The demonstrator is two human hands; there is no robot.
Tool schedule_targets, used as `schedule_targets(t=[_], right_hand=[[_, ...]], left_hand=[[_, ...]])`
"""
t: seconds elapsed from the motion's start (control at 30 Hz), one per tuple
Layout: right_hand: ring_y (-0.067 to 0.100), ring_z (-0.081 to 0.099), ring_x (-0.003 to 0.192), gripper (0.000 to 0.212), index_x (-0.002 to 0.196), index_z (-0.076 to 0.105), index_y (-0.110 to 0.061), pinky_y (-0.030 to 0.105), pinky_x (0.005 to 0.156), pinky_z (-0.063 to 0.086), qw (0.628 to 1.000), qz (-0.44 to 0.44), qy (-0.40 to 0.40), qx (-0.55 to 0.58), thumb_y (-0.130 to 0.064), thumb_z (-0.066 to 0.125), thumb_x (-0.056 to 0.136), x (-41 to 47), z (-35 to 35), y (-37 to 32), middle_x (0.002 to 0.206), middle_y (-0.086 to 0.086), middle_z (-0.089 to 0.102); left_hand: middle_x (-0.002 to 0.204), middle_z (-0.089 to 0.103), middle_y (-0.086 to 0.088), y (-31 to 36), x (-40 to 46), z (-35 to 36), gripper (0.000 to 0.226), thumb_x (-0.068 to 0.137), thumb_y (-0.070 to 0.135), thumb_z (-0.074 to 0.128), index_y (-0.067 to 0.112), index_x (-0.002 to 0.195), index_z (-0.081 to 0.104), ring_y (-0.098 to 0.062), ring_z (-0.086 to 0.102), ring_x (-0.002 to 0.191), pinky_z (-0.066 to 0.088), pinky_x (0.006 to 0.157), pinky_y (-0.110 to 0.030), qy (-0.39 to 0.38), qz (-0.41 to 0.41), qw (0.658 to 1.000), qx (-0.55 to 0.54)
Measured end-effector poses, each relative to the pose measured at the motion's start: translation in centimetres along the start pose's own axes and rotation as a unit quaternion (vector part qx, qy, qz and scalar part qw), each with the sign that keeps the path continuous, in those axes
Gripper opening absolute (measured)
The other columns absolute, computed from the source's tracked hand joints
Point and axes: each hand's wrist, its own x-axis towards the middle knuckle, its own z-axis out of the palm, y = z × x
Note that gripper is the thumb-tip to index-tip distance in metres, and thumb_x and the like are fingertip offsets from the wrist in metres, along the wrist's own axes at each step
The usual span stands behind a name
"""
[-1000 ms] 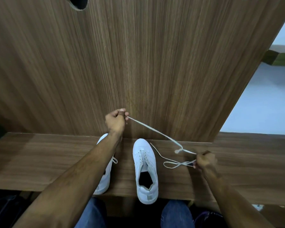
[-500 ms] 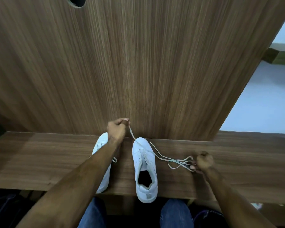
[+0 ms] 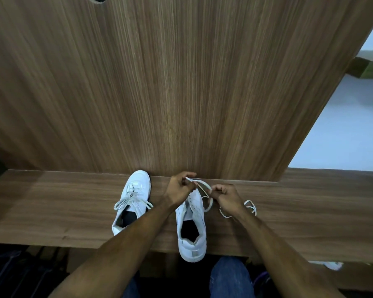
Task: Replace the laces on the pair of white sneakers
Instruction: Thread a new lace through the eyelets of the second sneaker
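Head view: both hands' fingers pinch the white lace [image 3: 205, 186] above the unlaced sneaker [image 3: 191, 224]. Left hand [image 3: 179, 188] and right hand [image 3: 227, 198] have come together since a second ago.

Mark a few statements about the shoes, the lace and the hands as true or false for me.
1. Both hands hold the loose lace. True.
2. The left shoe has no lace. False: it is laced, its ends lying loose.
3. The right shoe stands under the left hand. True.
4. The right hand rests flat on the desk. False: its fingers pinch the lace.
5. The shoes touch each other. False: a strip of desk shows between them.
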Motion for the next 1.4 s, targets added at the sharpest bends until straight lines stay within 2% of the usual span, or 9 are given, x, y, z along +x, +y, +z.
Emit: schedule_targets(t=[0.13,0.27,0.37,0.63,0.77,1.0,1.13,1.23,1.4], right_hand=[[0.019,0.056,0.053,0.022,0.078,0.067,-0.009,0.03,0.057,0.051,0.978,0.081,0.149,0.122,0.001,0.054,0.091,-0.6,-1.8,1.1,0.055,0.007,0.06],[0.018,0.058,0.049,0.028,0.083,0.065,-0.008,0.022,0.046,0.047,0.951,0.069,0.219,0.206,0.008,0.043,0.091,-0.7,-4.3,-0.2,0.064,0.009,0.06],[0.013,0.058,0.041,0.031,0.086,0.064,-0.004,0.021,0.043,0.05,0.96,0.063,0.2,0.186,0.014,0.039,0.088,-0.6,-5.1,-1.1,0.071,0.011,0.06],[0.006,0.034,0.03,0.012,0.088,0.071,-0.011,0.016,0.033,0.026,0.987,0.148,0.051,0.027,-0.006,0.06,0.089,-1.9,-1.0,2.1,0.05,0.001,0.052],[-0.001,0.041,0.033,0.023,0.072,0.066,-0.017,0.017,0.041,0.033,0.993,0.118,-0.005,-0.026,-0.005,0.062,0.091,-2.2,2.2,4.2,0.047,-0.008,0.057],[0.005,0.05,0.04,0.031,0.11,0.063,-0.016,0.019,0.04,0.039,0.989,0.141,-0.026,-0.031,0.001,0.039,0.097,-2.2,4.0,4.8,0.082,0.003,0.067],[0.0,0.056,0.053,0.021,0.105,0.07,-0.013,0.017,0.05,0.043,0.986,0.117,-0.009,-0.12,-0.007,0.053,0.094,-1.6,4.0,5.4,0.081,0.0,0.07],[0.015,0.069,0.07,0.021,0.108,0.069,-0.013,0.032,0.072,0.056,0.985,0.083,-0.011,-0.152,-0.009,0.062,0.089,-1.1,4.1,5.5,0.078,-0.002,0.073],[0.014,0.07,0.068,0.011,0.086,0.072,-0.024,0.038,0.072,0.058,0.975,0.05,-0.015,-0.216,-0.014,0.067,0.085,-0.3,4.8,4.9,0.083,-0.001,0.075]], left_hand=[[0.118,0.059,-0.017,-2.2,-1.7,-0.1,0.054,0.086,0.014,0.07,0.0,0.133,0.048,-0.025,0.057,0.11,0.042,0.098,-0.027,-0.051,-0.037,0.985,0.16],[0.123,0.06,-0.015,-4.2,-2.6,0.6,0.036,0.093,0.02,0.06,0.002,0.123,0.055,-0.027,0.057,0.112,0.043,0.086,-0.017,-0.121,-0.08,0.956,0.254],[0.123,0.062,-0.009,-5.2,-2.9,0.8,0.045,0.086,0.022,0.056,0.02,0.131,0.05,-0.029,0.06,0.108,0.05,0.088,-0.035,-0.044,-0.098,0.941,0.321],[0.123,0.058,-0.008,-5.9,-4.7,0.8,0.056,0.079,0.009,0.051,0.028,0.132,0.045,-0.032,0.058,0.106,0.051,0.085,-0.039,-0.037,-0.093,0.925,0.367],[0.128,0.053,-0.004,-6.8,-5.6,0.1,0.059,0.077,0.013,0.051,0.037,0.131,0.047,-0.031,0.057,0.112,0.049,0.092,-0.039,-0.081,-0.092,0.92,0.372],[0.128,0.056,-0.005,-7.2,-3.9,1.0,0.039,0.086,0.025,0.05,0.035,0.122,0.06,-0.03,0.057,0.114,0.047,0.094,-0.038,-0.078,-0.09,0.924,0.364],[0.128,0.06,-0.004,-7.9,-2.3,1.5,0.033,0.084,0.031,0.06,0.032,0.117,0.067,-0.026,0.06,0.113,0.05,0.093,-0.035,-0.043,-0.107,0.953,0.28],[0.113,0.069,-0.003,-9.5,-1.5,1.8,0.029,0.075,0.033,0.065,0.027,0.101,0.075,-0.023,0.066,0.101,0.054,0.089,-0.036,-0.031,-0.116,0.972,0.203],[0.092,0.073,-0.01,-13.0,-0.4,2.9,0.038,0.066,0.033,0.052,0.016,0.089,0.077,-0.028,0.069,0.083,0.056,0.077,-0.044,-0.008,-0.113,0.984,0.136]])
